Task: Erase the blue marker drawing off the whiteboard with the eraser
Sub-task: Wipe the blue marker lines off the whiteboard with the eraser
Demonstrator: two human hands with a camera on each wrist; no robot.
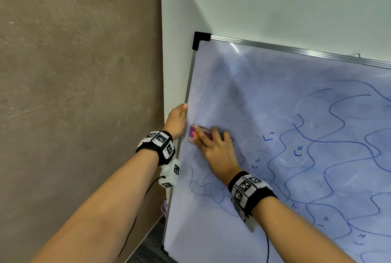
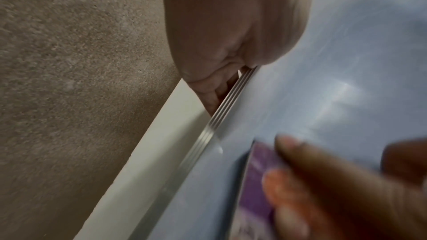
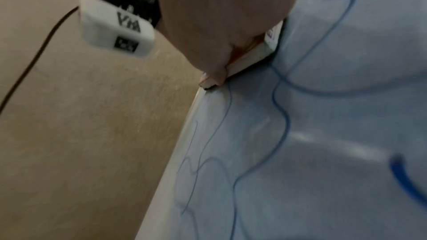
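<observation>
Eraser (image 1: 195,134), purple-topped, flat against the whiteboard (image 1: 264,97) near its left frame, pinned under the right hand (image 1: 213,148), fingers laid long over its back and wrapped on its edges. Blurred here, so any printing on the eraser cannot be read. Below and right of that hand, blue marker drawing (image 1: 330,144) runs on in wavy loops and small dashes; above the hand the surface shows only pale smears. Just left of the eraser, the left hand (image 1: 177,119) grips the board's metal frame (image 1: 189,80), thumb on front, fingers curled behind. Both wrists wear bands (image 1: 161,144) of black-and-white coded squares. Brown wall (image 1: 80,84) beyond the left hand.
</observation>
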